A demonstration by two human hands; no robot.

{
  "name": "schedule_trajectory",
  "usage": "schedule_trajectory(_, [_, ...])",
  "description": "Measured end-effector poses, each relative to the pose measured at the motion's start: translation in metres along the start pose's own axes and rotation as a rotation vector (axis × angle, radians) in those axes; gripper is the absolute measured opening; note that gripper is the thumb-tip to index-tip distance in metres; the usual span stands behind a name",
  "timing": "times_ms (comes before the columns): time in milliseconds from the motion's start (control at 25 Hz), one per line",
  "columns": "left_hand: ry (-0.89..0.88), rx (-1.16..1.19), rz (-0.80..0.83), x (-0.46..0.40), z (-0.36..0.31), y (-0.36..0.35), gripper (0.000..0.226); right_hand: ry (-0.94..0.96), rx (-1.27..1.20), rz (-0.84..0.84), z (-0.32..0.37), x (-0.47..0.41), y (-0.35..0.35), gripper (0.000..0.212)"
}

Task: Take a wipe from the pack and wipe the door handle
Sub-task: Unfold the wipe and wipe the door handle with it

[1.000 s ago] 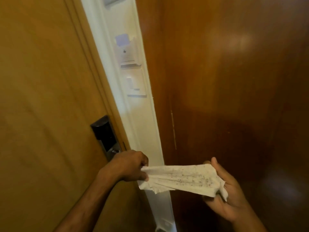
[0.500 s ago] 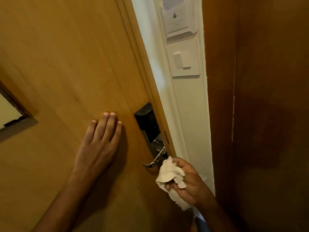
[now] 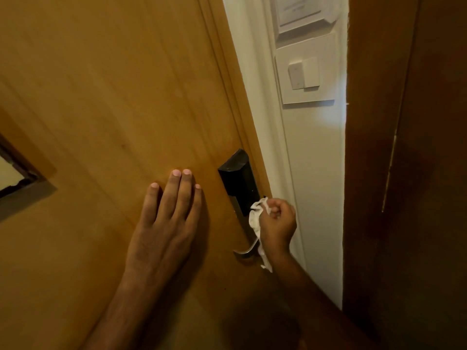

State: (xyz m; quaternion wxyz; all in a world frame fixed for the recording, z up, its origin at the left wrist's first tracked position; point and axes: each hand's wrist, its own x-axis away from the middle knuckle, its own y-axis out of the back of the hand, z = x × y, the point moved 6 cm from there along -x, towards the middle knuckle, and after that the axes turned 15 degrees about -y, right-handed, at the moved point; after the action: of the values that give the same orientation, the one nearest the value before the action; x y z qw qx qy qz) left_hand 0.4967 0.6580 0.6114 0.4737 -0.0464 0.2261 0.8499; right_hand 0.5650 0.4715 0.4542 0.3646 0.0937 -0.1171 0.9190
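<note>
A person's left hand (image 3: 168, 223) lay flat and open against a honey-coloured wooden door (image 3: 101, 97), fingers spread and pointing up. The right hand (image 3: 276, 223) was clenched around a crumpled white wipe (image 3: 255, 218), pressing it to the lower part of a black electronic lock plate (image 3: 240, 183) near the door's edge. The silver lever handle (image 3: 246, 250) (mostly hidden by the wipe and hand) ran roughly level, its curved free end pointing left. On the white wall strip beside the door sat a white rocker switch (image 3: 303, 73); the card (image 3: 300, 11) above it carried print too blurred to read.
</note>
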Motion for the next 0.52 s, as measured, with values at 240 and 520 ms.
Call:
schedule_trajectory(240, [0.028,-0.001,-0.018,-0.002,0.001,0.004,0.051,-0.156,0.086,0.061,-0.036,0.057,-0.023,0.046])
schedule_trajectory(520, [0.031,0.005,-0.027,-0.001,0.002,0.004,0.05,-0.328,0.333,-0.06,-0.019,-0.002,-0.025,0.049])
